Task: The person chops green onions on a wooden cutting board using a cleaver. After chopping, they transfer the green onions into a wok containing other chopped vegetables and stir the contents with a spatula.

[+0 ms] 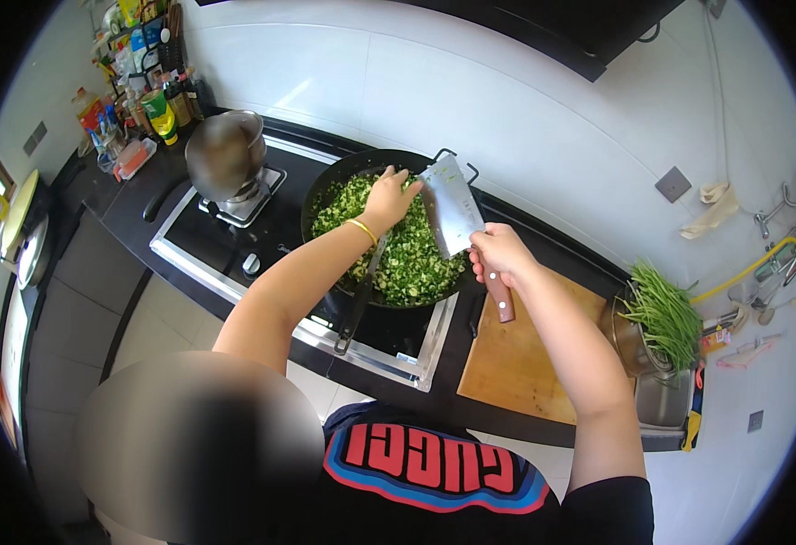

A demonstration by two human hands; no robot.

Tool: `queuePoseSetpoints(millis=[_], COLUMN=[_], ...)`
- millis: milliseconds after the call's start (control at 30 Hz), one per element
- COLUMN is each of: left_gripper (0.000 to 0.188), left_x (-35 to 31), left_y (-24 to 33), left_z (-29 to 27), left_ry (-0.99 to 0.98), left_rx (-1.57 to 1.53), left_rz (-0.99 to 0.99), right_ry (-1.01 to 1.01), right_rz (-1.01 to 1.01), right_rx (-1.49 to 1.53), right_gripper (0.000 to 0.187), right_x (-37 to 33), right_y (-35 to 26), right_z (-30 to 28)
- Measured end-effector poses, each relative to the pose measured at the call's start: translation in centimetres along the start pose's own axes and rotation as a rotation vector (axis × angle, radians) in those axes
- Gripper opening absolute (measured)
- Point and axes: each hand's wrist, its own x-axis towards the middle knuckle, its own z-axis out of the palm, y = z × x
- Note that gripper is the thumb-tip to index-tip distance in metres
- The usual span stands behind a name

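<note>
A black wok [354, 163] on the stove holds a heap of finely chopped green vegetables [410, 268]. My right hand [502, 252] grips the wooden handle of a cleaver [452, 204], its broad blade tilted above the wok's right side. Over the far part of the greens is my left hand [389, 197], a yellow band at its wrist. Its fingers are apart and their tips come close to the blade; whether they touch it I cannot tell. A dark-handled spatula [354, 318] rests in the wok, its handle sticking out over the near rim.
A pot [225, 154] stands on the left burner. Bottles and packets [157, 113] crowd the far left corner. Right of the stove lies a wooden cutting board [530, 363]; beyond it, long green stalks [660, 309] fill a metal pot [630, 341] by the sink [666, 404].
</note>
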Motion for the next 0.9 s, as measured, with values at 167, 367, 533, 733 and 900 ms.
queuePoseSetpoints(millis=[167,367,533,733,900], left_gripper=[0.059,0.065,0.059,0.065,0.063], left_x=[-1.0,0.8,-1.1,-2.1,-1.7], left_y=[3.0,-1.6,1.0,3.0,1.5], left_z=[1.2,-0.8,-0.6,-0.7,-1.3], left_ry=[-0.002,-0.392,-0.008,-0.271,-0.057], left_rx=[0.053,0.439,0.210,0.295,0.149], left_rz=[0.389,-0.152,0.273,0.105,0.062], right_ry=[-0.052,-0.006,-0.020,0.013,-0.012], right_rz=[0.002,-0.020,-0.032,-0.080,-0.087], right_rx=[0.003,0.055,0.069,0.144,0.050], right_gripper=[0.009,0.011,0.010,0.010,0.009], right_x=[-0.2,-0.7,-0.3,-0.9,-1.2], right_y=[-0.4,-0.2,-0.5,-1.9,-2.3], right_z=[2.1,1.1,1.4,1.1,0.6])
